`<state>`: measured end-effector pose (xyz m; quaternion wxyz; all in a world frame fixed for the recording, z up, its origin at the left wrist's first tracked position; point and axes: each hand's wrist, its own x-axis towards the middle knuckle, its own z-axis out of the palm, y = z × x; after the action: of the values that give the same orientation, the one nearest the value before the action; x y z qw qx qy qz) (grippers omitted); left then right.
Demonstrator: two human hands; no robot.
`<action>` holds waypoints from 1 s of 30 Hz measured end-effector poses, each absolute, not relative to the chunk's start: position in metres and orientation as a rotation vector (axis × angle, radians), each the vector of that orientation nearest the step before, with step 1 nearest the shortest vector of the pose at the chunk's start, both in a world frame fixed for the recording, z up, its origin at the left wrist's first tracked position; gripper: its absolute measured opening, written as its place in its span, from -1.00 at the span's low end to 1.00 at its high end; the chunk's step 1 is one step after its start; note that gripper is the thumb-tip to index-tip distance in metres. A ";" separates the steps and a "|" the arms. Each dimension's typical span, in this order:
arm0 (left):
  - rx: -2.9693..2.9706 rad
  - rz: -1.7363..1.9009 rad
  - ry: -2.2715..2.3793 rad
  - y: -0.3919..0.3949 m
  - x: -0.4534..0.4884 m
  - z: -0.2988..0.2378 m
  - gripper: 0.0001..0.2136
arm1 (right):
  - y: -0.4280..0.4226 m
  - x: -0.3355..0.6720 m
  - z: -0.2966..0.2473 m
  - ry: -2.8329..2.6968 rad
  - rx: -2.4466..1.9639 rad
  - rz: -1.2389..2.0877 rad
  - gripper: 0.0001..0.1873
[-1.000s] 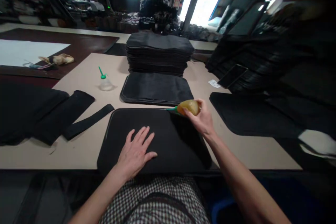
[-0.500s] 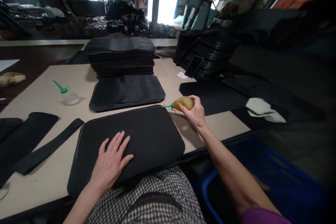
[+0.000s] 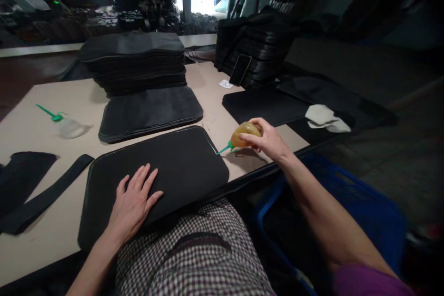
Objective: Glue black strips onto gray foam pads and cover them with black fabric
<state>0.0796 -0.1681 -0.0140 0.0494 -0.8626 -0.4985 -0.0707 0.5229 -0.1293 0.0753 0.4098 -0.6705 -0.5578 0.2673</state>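
A black padded panel (image 3: pixel 173 162) lies flat in front of me on the tan table (image 3: pixel 41 240). My left hand (image 3: pixel 133 203) rests open and flat on the panel's near left part. My right hand (image 3: pixel 267 141) is closed round a small amber squeeze bottle (image 3: pixel 243 133). Its green nozzle (image 3: pixel 224 149) points down-left and touches the panel's right edge.
A second black panel (image 3: pixel 149 111) lies behind the first, with a tall stack of panels (image 3: pixel 133 60) beyond it. A clear bottle with green nozzle (image 3: pixel 65 126) lies at left. Black strips (image 3: pixel 41 199) sit at left. More black panels, a phone (image 3: pixel 240 69) and white cloth (image 3: pixel 324 118) are right. A blue bin (image 3: pixel 364 222) stands below.
The view has swung to the right. My right hand has carried the amber bottle along the panel's far edge to its right edge. My left hand has stayed flat on the panel.
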 end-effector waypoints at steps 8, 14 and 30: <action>-2.654 -0.193 -1.539 -0.167 0.079 -0.014 -0.42 | -0.187 0.534 0.070 -1.273 -1.661 0.905 -0.39; -2.659 -0.194 -1.578 -0.169 0.081 -0.013 -0.42 | -0.210 0.514 0.058 -1.220 -1.609 1.000 -0.42; -2.845 -1.197 -2.441 -0.165 0.057 0.027 -0.30 | -0.193 0.361 0.036 -1.549 -1.352 1.222 -0.41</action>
<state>0.0573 -0.1646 0.0269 -0.3865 -0.6668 -0.5720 -0.2806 0.3612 -0.1925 0.0364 0.3664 -0.5261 -0.6025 0.4753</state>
